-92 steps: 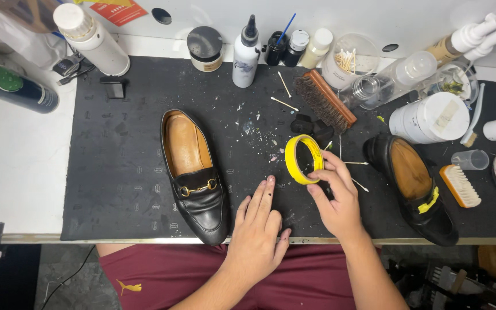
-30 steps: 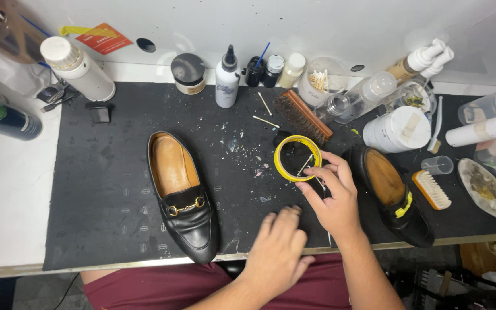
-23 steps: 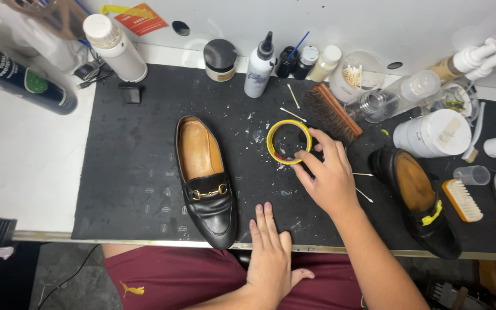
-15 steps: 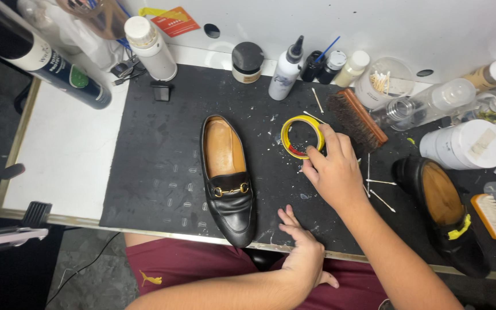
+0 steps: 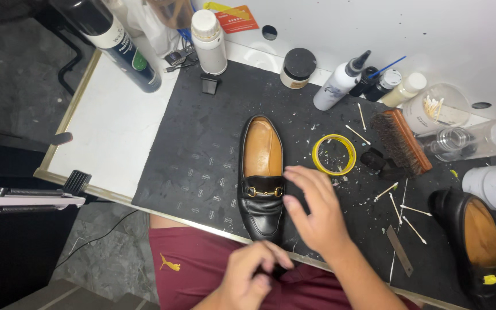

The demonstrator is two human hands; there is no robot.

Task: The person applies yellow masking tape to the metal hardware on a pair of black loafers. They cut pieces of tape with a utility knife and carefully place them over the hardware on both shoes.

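Observation:
A black loafer with a tan insole and a gold bit lies toe toward me on the black mat. My right hand hovers just right of its vamp, fingers apart and holding nothing. Behind that hand a yellow tape roll lies flat on the mat, untouched. My left hand is curled at the table's front edge below the shoe's toe. Whether it holds anything is unclear.
A second black loafer with a yellow tape scrap lies at the right. A wooden brush, cotton swabs and a metal strip lie around it. Bottles, a black-lidded jar and a spray can line the back.
My right hand set the yellow tape roll flat on the mat, let go and moved toward the loafer. My left hand drew back to the table edge. The view shifted left.

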